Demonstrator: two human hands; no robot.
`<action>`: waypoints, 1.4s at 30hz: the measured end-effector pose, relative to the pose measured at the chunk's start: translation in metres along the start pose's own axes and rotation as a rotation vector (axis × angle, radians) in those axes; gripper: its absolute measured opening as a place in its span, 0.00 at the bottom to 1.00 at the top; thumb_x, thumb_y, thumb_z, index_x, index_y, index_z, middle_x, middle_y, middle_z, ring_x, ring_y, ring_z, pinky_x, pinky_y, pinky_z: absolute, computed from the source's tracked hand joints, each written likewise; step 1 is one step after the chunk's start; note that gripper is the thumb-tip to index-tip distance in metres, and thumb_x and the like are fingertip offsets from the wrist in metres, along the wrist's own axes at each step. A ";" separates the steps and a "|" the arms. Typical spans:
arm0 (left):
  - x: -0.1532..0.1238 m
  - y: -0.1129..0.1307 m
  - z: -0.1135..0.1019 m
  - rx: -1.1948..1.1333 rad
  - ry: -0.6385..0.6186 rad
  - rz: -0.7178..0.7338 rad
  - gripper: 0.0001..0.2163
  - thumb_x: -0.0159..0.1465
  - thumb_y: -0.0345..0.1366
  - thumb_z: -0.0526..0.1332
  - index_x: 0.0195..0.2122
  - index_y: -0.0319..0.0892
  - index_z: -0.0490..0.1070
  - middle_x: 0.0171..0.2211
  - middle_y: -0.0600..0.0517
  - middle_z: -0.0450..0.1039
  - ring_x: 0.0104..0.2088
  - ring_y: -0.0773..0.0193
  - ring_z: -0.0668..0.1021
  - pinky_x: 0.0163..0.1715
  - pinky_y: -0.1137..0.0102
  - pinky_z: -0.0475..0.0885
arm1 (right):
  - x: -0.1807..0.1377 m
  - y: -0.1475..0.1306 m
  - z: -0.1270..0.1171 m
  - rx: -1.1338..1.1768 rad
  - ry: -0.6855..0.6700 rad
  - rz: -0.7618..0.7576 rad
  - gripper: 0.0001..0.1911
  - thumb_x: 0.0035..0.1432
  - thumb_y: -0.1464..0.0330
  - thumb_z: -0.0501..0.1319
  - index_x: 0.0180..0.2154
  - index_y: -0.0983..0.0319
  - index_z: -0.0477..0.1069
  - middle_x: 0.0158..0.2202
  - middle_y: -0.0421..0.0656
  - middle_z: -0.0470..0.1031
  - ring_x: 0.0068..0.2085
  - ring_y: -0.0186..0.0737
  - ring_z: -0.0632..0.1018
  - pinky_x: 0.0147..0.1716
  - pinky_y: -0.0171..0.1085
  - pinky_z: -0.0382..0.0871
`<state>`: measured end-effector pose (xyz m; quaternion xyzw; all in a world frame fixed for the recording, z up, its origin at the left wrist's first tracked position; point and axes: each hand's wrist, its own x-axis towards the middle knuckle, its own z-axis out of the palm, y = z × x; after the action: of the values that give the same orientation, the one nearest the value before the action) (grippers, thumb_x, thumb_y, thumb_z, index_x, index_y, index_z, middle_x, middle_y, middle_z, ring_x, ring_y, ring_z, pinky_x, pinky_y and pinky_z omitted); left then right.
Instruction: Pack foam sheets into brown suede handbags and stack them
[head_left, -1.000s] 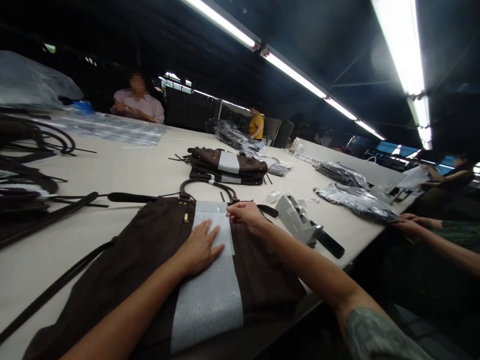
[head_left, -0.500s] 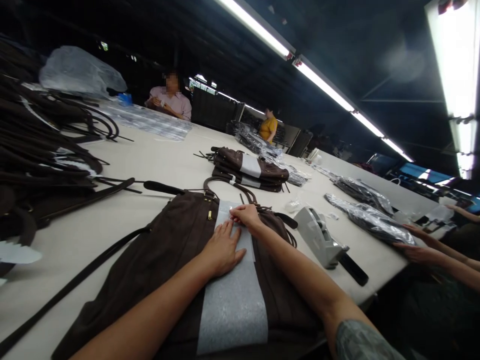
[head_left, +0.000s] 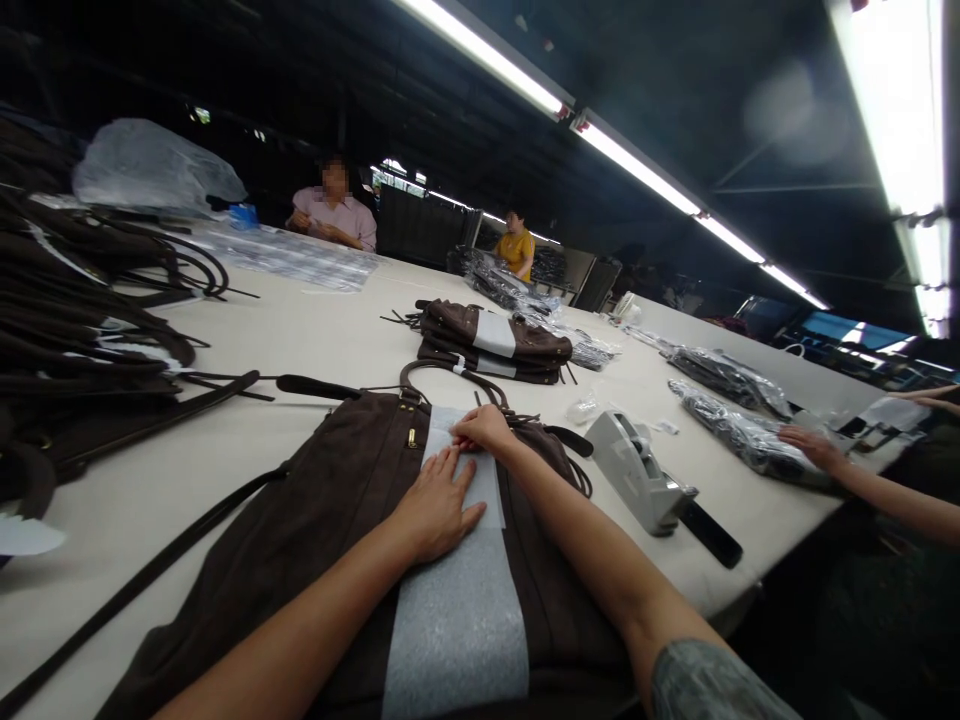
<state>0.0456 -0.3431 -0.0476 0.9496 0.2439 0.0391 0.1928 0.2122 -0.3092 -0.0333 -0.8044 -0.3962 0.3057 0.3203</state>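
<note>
A dark brown handbag (head_left: 300, 540) lies in front of me, with a strip of white foam wrap (head_left: 457, 620) running down its middle. My left hand (head_left: 435, 505) rests flat on the strip, fingers spread. Just above its fingertips, my right hand (head_left: 484, 432) has its fingers pinched together against the upper part of the strip. What the pinch holds, if anything, is too small to make out. Beyond my hands are the bag's curved handles (head_left: 420, 372). A grey tape dispenser (head_left: 637, 475) with a black end stands to the right of the bag.
Brown bags with straps (head_left: 82, 340) are piled at left. Two stacked bags (head_left: 487, 345) with white wraps lie ahead. Plastic-wrapped bags (head_left: 750, 430) lie at right, where a co-worker's hand (head_left: 814, 448) touches one. Two other people stand across the table (head_left: 315, 320).
My hands stay at nearly the same place on the strip. The view has shifted slightly. At right, the co-worker's hand has moved onto the top of the plastic-wrapped bag.
</note>
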 end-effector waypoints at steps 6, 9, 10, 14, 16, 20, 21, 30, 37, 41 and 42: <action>-0.003 0.003 -0.005 0.013 -0.020 -0.007 0.33 0.68 0.49 0.49 0.68 0.33 0.50 0.71 0.33 0.38 0.71 0.44 0.44 0.70 0.52 0.45 | -0.011 -0.004 0.002 -0.272 0.171 -0.072 0.00 0.46 0.71 0.67 0.25 0.61 0.78 0.28 0.43 0.80 0.39 0.44 0.81 0.38 0.35 0.69; -0.003 0.004 -0.005 0.012 -0.029 -0.010 0.33 0.68 0.48 0.50 0.69 0.32 0.49 0.70 0.31 0.39 0.71 0.44 0.44 0.70 0.53 0.45 | -0.015 0.000 0.004 -0.361 0.237 -0.099 0.05 0.48 0.66 0.67 0.31 0.58 0.78 0.34 0.43 0.81 0.44 0.47 0.79 0.42 0.37 0.68; -0.002 0.003 -0.004 0.010 -0.029 -0.011 0.33 0.67 0.48 0.50 0.69 0.32 0.49 0.70 0.31 0.39 0.71 0.44 0.45 0.70 0.53 0.45 | -0.015 0.002 0.003 -0.393 0.256 -0.101 0.07 0.49 0.64 0.67 0.33 0.58 0.78 0.35 0.43 0.81 0.44 0.47 0.79 0.42 0.38 0.67; -0.001 0.002 -0.001 0.000 -0.019 -0.009 0.33 0.67 0.49 0.50 0.68 0.33 0.51 0.70 0.31 0.39 0.71 0.44 0.44 0.69 0.51 0.45 | -0.010 0.015 -0.006 -0.430 0.321 -0.095 0.23 0.46 0.52 0.71 0.40 0.58 0.72 0.39 0.44 0.79 0.43 0.47 0.78 0.40 0.39 0.67; -0.001 0.001 0.000 -0.007 -0.014 -0.003 0.33 0.67 0.49 0.50 0.68 0.34 0.51 0.70 0.32 0.38 0.71 0.44 0.44 0.69 0.51 0.45 | -0.007 0.022 -0.009 -0.391 0.319 -0.097 0.25 0.45 0.51 0.72 0.39 0.59 0.70 0.38 0.44 0.78 0.42 0.45 0.78 0.39 0.38 0.66; 0.001 0.000 0.003 -0.025 -0.014 0.001 0.33 0.67 0.49 0.50 0.68 0.34 0.52 0.70 0.33 0.38 0.71 0.44 0.44 0.69 0.48 0.46 | -0.007 0.033 -0.007 -0.331 0.351 -0.203 0.16 0.52 0.57 0.71 0.37 0.58 0.72 0.32 0.38 0.76 0.36 0.38 0.76 0.36 0.34 0.63; 0.001 0.000 0.003 -0.029 -0.015 0.000 0.33 0.67 0.49 0.50 0.68 0.34 0.52 0.70 0.33 0.38 0.71 0.44 0.44 0.69 0.48 0.46 | -0.008 0.036 -0.005 -0.325 0.354 -0.279 0.12 0.55 0.59 0.69 0.38 0.57 0.74 0.32 0.37 0.75 0.35 0.37 0.75 0.37 0.33 0.63; -0.003 0.002 -0.004 -0.045 -0.035 -0.028 0.34 0.65 0.48 0.52 0.68 0.34 0.50 0.70 0.33 0.40 0.71 0.45 0.45 0.70 0.52 0.45 | -0.009 0.042 0.002 -0.402 0.254 -0.460 0.14 0.58 0.57 0.67 0.45 0.51 0.81 0.37 0.40 0.75 0.40 0.38 0.77 0.40 0.33 0.64; 0.000 -0.003 -0.003 -0.094 0.051 -0.027 0.32 0.59 0.46 0.60 0.64 0.40 0.62 0.68 0.38 0.51 0.69 0.48 0.55 0.70 0.58 0.51 | -0.009 0.048 0.002 -0.455 0.156 -0.473 0.26 0.55 0.52 0.67 0.55 0.46 0.74 0.46 0.42 0.72 0.47 0.45 0.77 0.45 0.37 0.68; 0.000 -0.006 -0.001 -0.128 0.102 0.000 0.30 0.57 0.44 0.61 0.61 0.42 0.64 0.60 0.40 0.61 0.63 0.51 0.65 0.65 0.59 0.59 | -0.025 0.043 -0.011 -0.507 0.045 -0.506 0.33 0.51 0.53 0.70 0.59 0.49 0.71 0.52 0.46 0.70 0.50 0.49 0.76 0.51 0.40 0.68; -0.001 -0.006 -0.001 -0.130 0.115 0.007 0.28 0.57 0.44 0.61 0.60 0.43 0.65 0.58 0.41 0.63 0.61 0.51 0.66 0.64 0.59 0.61 | -0.031 0.041 -0.017 -0.509 -0.002 -0.530 0.31 0.50 0.55 0.71 0.57 0.51 0.73 0.52 0.47 0.71 0.51 0.49 0.76 0.53 0.40 0.67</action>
<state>0.0419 -0.3378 -0.0489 0.9322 0.2481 0.1100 0.2395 0.2276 -0.3592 -0.0461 -0.7274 -0.6545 0.1043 0.1777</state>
